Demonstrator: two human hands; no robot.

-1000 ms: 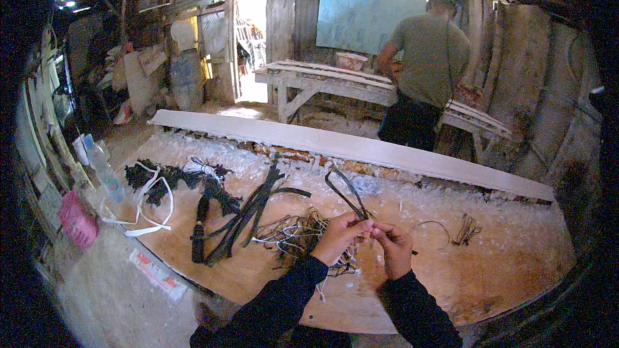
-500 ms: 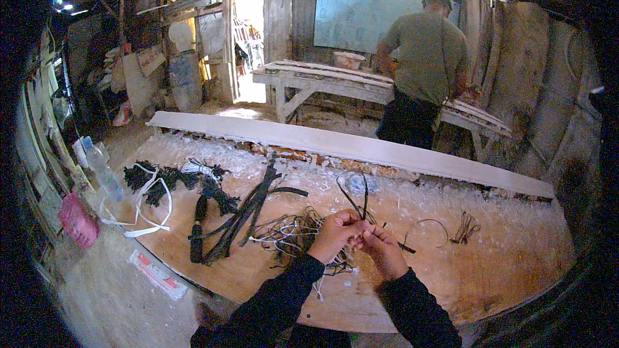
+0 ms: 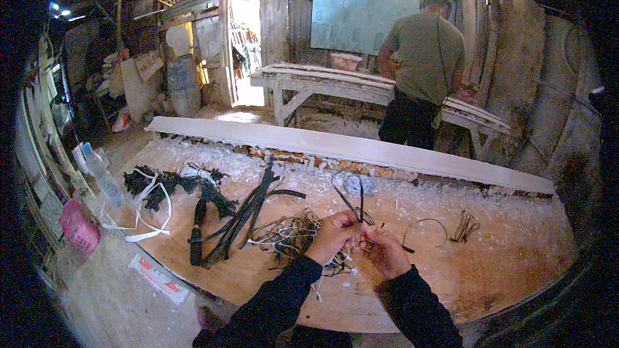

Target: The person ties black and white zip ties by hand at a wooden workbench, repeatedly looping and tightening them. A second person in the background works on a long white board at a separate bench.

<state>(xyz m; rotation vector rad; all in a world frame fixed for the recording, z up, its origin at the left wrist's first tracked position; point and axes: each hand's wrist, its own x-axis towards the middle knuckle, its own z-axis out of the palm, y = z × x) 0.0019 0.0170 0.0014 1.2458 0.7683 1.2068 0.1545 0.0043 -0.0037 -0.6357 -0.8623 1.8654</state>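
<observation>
One dark cord (image 3: 361, 208) stands up in an open loop over the middle of the worktop (image 3: 490, 277), pinched between the thumb and fingers of the left hand (image 3: 335, 236). The right hand (image 3: 385, 251) meets it with its fingers curled in close together; whether they grip the cord cannot be told. One tangled heap of thin dark and white cords (image 3: 284, 235) lies just beside the left hand. Toward the worktop's left edge are one bundle of flat dark strips (image 3: 248, 216), too overlapped to count, one frayed dark bunch (image 3: 155, 187) and one white band (image 3: 166, 209) looping over that edge; toward the right edge lies one small brown coil (image 3: 464, 227). The surface is bare brown wood, crusted with whitish residue along the far edge, where one long white board (image 3: 348, 147) runs. On the floor beyond the left edge are one clear bottle (image 3: 103, 177), one pink bag (image 3: 80, 227) and one flat packet (image 3: 158, 279); what they hold cannot be told. Across the rough, board-walled room, one other person (image 3: 425, 58) stands at a bench (image 3: 322, 77) carrying one pale reddish tub (image 3: 345, 61), its contents unclear, below one blue sheet (image 3: 361, 16).
</observation>
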